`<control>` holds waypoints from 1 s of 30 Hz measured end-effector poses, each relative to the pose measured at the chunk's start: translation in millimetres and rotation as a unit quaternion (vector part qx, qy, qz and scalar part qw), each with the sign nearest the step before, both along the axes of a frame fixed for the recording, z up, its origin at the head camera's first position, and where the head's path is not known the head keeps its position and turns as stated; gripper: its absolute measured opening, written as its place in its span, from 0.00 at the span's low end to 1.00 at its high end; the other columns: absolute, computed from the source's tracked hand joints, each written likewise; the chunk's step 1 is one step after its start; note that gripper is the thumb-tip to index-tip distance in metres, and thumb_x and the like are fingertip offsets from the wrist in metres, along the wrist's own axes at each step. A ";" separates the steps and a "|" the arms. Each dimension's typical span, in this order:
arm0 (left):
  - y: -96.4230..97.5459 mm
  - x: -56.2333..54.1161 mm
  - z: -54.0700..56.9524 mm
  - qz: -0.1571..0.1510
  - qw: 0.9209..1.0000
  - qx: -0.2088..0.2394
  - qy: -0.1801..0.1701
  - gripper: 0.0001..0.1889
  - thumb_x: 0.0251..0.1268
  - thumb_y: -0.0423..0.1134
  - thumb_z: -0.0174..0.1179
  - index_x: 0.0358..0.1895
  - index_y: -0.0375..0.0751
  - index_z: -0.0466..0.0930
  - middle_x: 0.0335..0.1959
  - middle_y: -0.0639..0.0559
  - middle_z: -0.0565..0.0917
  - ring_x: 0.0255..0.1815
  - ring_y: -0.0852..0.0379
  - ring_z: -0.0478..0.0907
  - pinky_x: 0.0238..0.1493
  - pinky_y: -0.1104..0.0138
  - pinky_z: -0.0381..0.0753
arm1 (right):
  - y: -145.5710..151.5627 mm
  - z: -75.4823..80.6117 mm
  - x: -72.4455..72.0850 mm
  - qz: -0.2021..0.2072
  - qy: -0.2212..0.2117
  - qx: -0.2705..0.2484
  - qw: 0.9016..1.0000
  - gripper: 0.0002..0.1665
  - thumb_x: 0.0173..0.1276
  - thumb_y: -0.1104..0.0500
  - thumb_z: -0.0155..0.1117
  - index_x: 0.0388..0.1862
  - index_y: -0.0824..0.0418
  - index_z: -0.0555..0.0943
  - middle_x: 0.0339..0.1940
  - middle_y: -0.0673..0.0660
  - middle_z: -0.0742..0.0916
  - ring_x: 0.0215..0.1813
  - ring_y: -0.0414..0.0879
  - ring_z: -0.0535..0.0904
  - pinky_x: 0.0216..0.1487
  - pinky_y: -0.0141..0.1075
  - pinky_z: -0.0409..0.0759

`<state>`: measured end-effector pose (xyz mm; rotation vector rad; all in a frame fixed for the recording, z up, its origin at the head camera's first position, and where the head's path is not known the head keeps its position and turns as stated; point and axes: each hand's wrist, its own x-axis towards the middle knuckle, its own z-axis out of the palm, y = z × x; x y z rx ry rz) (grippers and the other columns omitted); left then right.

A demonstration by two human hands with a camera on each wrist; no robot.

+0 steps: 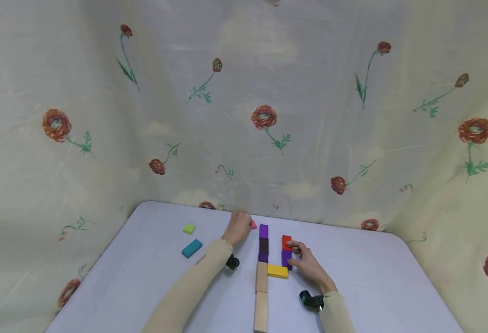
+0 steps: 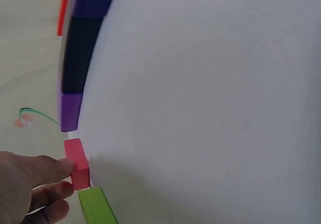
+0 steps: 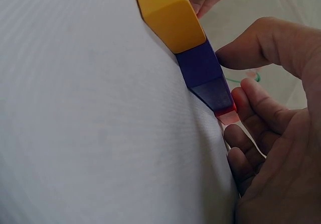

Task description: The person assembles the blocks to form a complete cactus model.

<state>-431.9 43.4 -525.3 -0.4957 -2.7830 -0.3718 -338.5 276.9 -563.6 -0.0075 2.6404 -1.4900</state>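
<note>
At the far side of the table my left hand (image 1: 239, 227) pinches a small pink block (image 2: 76, 158) between thumb and fingers. My right hand (image 1: 308, 264) is beside a red block (image 1: 286, 240) and a dark purple block (image 1: 286, 259) that stand end to end. Its thumb is at the purple block and its fingertips are at the red one, spread along their right side. A yellow block (image 1: 277, 271) links this short row to a longer line of blocks: violet (image 1: 264, 231), black (image 1: 264, 246), dark purple (image 1: 263, 257) and two plain wooden blocks (image 1: 261, 277).
On the left of the white table (image 1: 152, 273) lie a lime green block (image 1: 189, 229) and a teal block (image 1: 192, 248). A flower-print cloth (image 1: 310, 138) hangs behind the table and along its sides. Each wrist wears a small black camera (image 1: 233, 262).
</note>
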 end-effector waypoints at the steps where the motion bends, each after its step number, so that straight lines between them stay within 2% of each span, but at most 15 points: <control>1: 0.5 0.3 0.4 0.001 1.000 -0.008 0.006 0.07 0.59 0.33 0.65 0.24 0.44 0.88 0.30 0.53 0.85 0.40 0.54 0.79 0.51 0.58 0.71 | -0.3 -0.2 -0.2 0.001 0.002 0.001 1.000 0.31 0.63 0.64 0.61 0.66 0.58 0.67 0.66 0.64 0.70 0.67 0.60 0.63 0.68 0.61 0.61; 5: 3.2 2.9 3.2 0.003 0.998 -0.065 0.010 0.04 0.61 0.37 0.64 0.31 0.43 0.87 0.34 0.52 0.85 0.42 0.54 0.79 0.52 0.59 0.72 | -1.1 -0.6 -0.6 0.001 0.002 0.001 1.000 0.31 0.63 0.64 0.61 0.67 0.58 0.67 0.66 0.63 0.70 0.67 0.60 0.63 0.68 0.61 0.61; 10: 7.2 3.8 3.5 -0.002 0.994 -0.108 -0.018 0.08 0.65 0.43 0.60 0.36 0.42 0.84 0.42 0.49 0.83 0.49 0.54 0.78 0.56 0.54 0.70 | -0.4 0.5 0.2 0.001 0.004 -0.001 1.000 0.31 0.63 0.65 0.61 0.66 0.58 0.68 0.66 0.64 0.71 0.67 0.60 0.64 0.68 0.61 0.60; 12: 9.0 3.3 2.5 -0.007 0.994 -0.103 -0.040 0.09 0.66 0.42 0.57 0.39 0.43 0.84 0.46 0.49 0.83 0.53 0.53 0.76 0.59 0.52 0.69 | -0.2 1.1 0.6 0.002 0.005 0.000 1.000 0.31 0.63 0.65 0.61 0.66 0.59 0.68 0.66 0.64 0.71 0.66 0.60 0.64 0.68 0.61 0.60; 15: 11.5 2.6 2.2 -0.012 0.993 -0.091 -0.079 0.14 0.68 0.42 0.53 0.50 0.44 0.83 0.57 0.51 0.80 0.62 0.52 0.71 0.65 0.48 0.65 | -0.1 1.7 1.1 0.001 0.003 0.001 1.000 0.31 0.63 0.64 0.62 0.66 0.59 0.68 0.66 0.64 0.71 0.66 0.61 0.63 0.68 0.61 0.60; 19: 14.4 2.0 3.5 -0.012 0.990 -0.061 -0.126 0.21 0.68 0.42 0.47 0.61 0.46 0.77 0.68 0.53 0.72 0.70 0.51 0.62 0.70 0.44 0.58 | -0.1 1.8 1.6 0.003 0.006 0.000 1.000 0.31 0.63 0.64 0.62 0.66 0.59 0.68 0.66 0.64 0.71 0.67 0.60 0.64 0.69 0.60 0.60; 26: 18.5 -0.1 0.4 -0.037 0.984 -0.028 -0.172 0.27 0.63 0.40 0.42 0.66 0.48 0.72 0.70 0.54 0.68 0.72 0.51 0.60 0.70 0.44 0.54 | -2.1 0.9 1.6 -0.003 0.000 0.006 1.000 0.32 0.62 0.65 0.61 0.66 0.58 0.68 0.66 0.64 0.70 0.67 0.60 0.63 0.68 0.62 0.61; 30: 19.0 0.6 1.4 -0.052 0.982 -0.024 -0.180 0.29 0.60 0.39 0.41 0.68 0.48 0.70 0.71 0.54 0.67 0.72 0.51 0.61 0.70 0.43 0.53 | -3.1 0.5 0.7 -0.008 -0.003 0.006 1.000 0.32 0.63 0.65 0.61 0.66 0.58 0.68 0.66 0.63 0.71 0.67 0.60 0.63 0.68 0.62 0.61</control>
